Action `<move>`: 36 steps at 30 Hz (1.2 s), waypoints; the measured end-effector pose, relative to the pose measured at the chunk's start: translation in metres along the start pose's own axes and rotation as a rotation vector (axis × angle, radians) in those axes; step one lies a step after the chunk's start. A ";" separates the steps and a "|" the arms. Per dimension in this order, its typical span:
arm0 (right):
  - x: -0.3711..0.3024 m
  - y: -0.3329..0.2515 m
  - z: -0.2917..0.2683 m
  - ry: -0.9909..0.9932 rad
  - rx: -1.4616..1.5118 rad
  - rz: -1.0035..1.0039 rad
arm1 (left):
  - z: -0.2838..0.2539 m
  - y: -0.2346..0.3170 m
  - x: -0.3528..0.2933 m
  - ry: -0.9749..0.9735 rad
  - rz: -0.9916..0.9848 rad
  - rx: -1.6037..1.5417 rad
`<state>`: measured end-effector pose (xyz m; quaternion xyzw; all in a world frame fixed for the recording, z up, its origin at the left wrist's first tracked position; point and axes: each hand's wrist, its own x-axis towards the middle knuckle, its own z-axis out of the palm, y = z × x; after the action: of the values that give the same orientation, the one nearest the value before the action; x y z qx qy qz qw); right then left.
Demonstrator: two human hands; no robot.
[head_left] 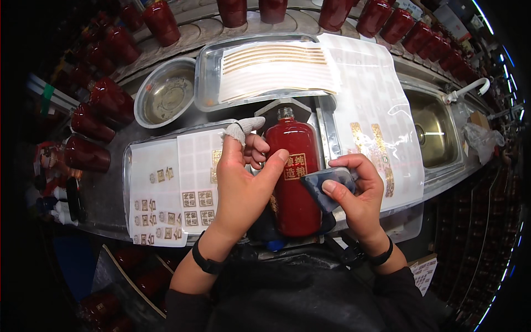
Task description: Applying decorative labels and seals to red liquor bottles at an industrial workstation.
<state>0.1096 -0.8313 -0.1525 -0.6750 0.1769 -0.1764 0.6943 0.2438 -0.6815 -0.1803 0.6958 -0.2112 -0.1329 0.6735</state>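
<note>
The right hand (pixel 360 193) grips a blue scraper (pixel 319 189) and the left hand (pixel 242 185) is loosely open, with the red bottle (pixel 298 207) between them, so smoothing its gold label (pixel 296 166) seems the present step, next needing even pressure.

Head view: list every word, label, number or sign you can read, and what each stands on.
Wording not copied; where it stands:
Red bottle: square gold label with large, legible characters.
Patterned white sheet, left of the bottle: square character decals, legible.
Leftmost white sheet: smaller decals, too small to read reliably.
Long white sheet, right: gold strips, any print unreadable.
</note>
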 end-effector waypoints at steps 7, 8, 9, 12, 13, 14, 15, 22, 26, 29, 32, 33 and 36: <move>0.001 -0.002 0.001 -0.012 -0.009 -0.016 | 0.003 0.000 0.001 0.045 -0.105 -0.174; 0.001 -0.002 0.000 -0.012 -0.009 -0.017 | 0.003 0.001 0.001 0.046 -0.104 -0.174; 0.001 -0.001 0.000 -0.015 -0.014 -0.015 | 0.003 0.001 0.001 0.043 -0.099 -0.196; 0.000 -0.002 0.001 -0.014 -0.012 -0.013 | 0.002 0.001 -0.001 0.031 -0.069 -0.178; 0.000 -0.002 0.002 -0.009 -0.004 -0.012 | 0.002 0.001 -0.002 0.020 -0.045 -0.137; 0.000 -0.002 0.002 -0.009 -0.006 -0.012 | 0.002 0.000 -0.002 0.019 -0.045 -0.138; 0.000 -0.003 0.002 -0.011 -0.001 -0.011 | 0.002 -0.001 -0.001 0.009 -0.027 -0.105; -0.001 -0.004 0.006 0.039 -0.031 -0.060 | -0.001 -0.007 0.000 -0.002 -0.060 -0.230; -0.001 -0.007 0.009 0.041 -0.035 -0.061 | -0.001 -0.007 -0.001 0.000 -0.051 -0.239; -0.001 -0.008 0.009 0.020 -0.027 -0.037 | -0.002 -0.004 -0.005 0.030 -0.052 -0.241; -0.001 -0.007 0.008 0.044 -0.048 -0.063 | -0.013 0.000 -0.018 0.004 0.102 0.019; -0.001 -0.007 0.008 0.049 -0.050 -0.069 | -0.019 0.006 -0.023 -0.084 0.229 0.195; 0.000 -0.010 0.009 0.048 -0.069 -0.075 | -0.022 0.006 -0.028 -0.133 0.365 0.429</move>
<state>0.1139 -0.8241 -0.1425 -0.7004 0.1738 -0.2123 0.6589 0.2285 -0.6493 -0.1761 0.7626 -0.3997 -0.0073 0.5085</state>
